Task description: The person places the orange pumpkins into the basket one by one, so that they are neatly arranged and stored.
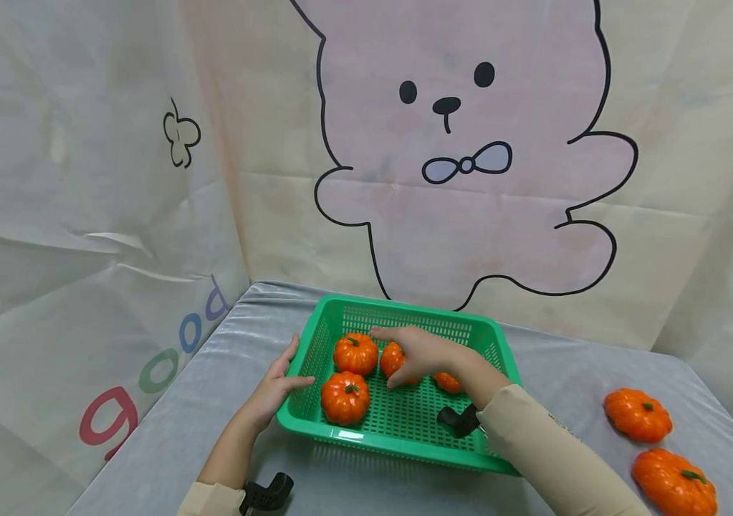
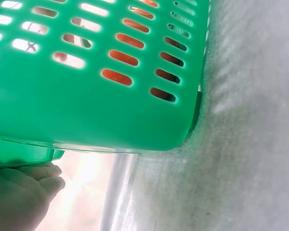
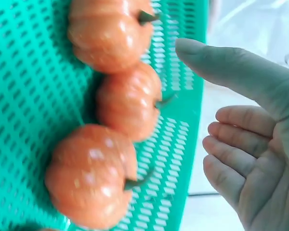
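Observation:
A green perforated plastic basket (image 1: pixel 392 446) holds several orange pumpkins with green stems. My left hand (image 1: pixel 274 390) grips its left rim, thumb over the edge and fingers outside; the left wrist view shows those fingertips (image 2: pixel 53 183) under the lip. Over the basket, my right hand (image 1: pixel 424 352) has its thumb spread from the fingers and holds nothing. Beneath it lies a partly covered pumpkin (image 1: pixel 393 360). To its left are a rear pumpkin (image 1: pixel 355 354) and a front pumpkin (image 1: pixel 345 398). Another pumpkin (image 1: pixel 448 383) is mostly hidden by the right wrist.
Two more pumpkins, a farther one (image 1: pixel 638 416) and a nearer one (image 1: pixel 674 481), lie on the grey cloth (image 1: pixel 572 373) right of the basket. Behind stands a cloth backdrop (image 1: pixel 469 236) with a cartoon bear; another printed sheet (image 1: pixel 82 215) hangs along the left side.

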`<act>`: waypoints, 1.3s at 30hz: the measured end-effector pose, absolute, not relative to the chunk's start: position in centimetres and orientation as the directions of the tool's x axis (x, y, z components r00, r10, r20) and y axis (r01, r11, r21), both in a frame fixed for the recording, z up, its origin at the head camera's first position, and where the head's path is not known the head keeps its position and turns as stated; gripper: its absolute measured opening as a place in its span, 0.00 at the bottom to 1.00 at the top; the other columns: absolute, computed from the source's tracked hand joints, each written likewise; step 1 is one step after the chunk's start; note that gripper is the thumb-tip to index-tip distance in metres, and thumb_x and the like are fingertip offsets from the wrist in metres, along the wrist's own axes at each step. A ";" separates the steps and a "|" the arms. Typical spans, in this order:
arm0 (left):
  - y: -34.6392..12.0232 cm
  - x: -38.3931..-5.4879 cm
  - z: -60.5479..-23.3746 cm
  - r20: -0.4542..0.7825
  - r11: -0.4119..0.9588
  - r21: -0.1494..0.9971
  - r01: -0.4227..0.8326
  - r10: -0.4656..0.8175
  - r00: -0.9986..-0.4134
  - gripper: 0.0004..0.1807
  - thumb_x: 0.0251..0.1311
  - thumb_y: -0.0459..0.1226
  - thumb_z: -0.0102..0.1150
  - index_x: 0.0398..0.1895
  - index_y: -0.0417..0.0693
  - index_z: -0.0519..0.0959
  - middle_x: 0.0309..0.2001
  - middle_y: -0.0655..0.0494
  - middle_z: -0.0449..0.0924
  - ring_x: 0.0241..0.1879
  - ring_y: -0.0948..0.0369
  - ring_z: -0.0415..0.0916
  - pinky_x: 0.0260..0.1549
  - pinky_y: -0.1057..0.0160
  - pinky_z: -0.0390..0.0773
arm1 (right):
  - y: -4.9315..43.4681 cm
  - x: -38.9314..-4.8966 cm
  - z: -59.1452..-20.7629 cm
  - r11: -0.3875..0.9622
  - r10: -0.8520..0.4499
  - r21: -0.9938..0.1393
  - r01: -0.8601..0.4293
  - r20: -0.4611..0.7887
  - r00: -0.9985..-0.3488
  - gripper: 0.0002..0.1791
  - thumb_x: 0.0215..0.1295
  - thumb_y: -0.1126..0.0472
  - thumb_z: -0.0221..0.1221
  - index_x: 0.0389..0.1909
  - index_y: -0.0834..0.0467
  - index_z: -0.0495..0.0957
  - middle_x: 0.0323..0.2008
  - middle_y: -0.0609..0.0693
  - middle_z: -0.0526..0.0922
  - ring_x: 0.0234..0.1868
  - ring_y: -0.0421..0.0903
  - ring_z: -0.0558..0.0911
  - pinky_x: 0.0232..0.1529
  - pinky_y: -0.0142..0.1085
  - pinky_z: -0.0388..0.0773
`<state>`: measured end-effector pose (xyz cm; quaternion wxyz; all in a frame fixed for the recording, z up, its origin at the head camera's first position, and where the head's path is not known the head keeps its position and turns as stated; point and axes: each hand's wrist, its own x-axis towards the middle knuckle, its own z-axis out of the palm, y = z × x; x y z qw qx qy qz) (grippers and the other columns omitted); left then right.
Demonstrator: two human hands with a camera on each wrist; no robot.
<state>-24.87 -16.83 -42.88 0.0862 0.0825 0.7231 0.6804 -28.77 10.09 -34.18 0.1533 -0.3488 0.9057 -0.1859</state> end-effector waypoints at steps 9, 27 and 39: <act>-16.7 -24.8 -42.9 -0.010 0.072 0.997 0.008 0.242 -0.970 0.47 0.57 0.28 0.51 0.74 0.44 0.34 0.75 0.51 0.24 0.73 0.51 0.25 0.69 0.47 0.39 | 14.3 -28.3 -34.3 0.726 -0.614 -0.428 -0.538 -0.052 -0.788 0.46 0.50 0.57 0.68 0.69 0.63 0.58 0.69 0.59 0.59 0.68 0.59 0.61 0.62 0.53 0.64; -16.8 -24.4 -42.6 -0.002 0.075 0.997 0.016 0.236 -0.972 0.47 0.57 0.28 0.51 0.74 0.43 0.34 0.75 0.49 0.24 0.73 0.50 0.25 0.69 0.47 0.40 | 21.5 -25.9 -33.8 0.770 -0.436 -0.456 -0.445 0.132 -0.890 0.48 0.51 0.53 0.67 0.69 0.67 0.55 0.67 0.68 0.58 0.65 0.68 0.60 0.58 0.61 0.64; -16.8 -24.6 -42.7 -0.006 0.066 0.998 0.010 0.235 -0.972 0.47 0.57 0.28 0.52 0.74 0.42 0.34 0.75 0.49 0.24 0.73 0.50 0.26 0.68 0.48 0.43 | 26.1 -24.4 -32.8 0.827 -0.323 -0.442 -0.347 0.132 -0.937 0.53 0.51 0.45 0.66 0.70 0.65 0.51 0.68 0.68 0.55 0.65 0.69 0.59 0.57 0.64 0.62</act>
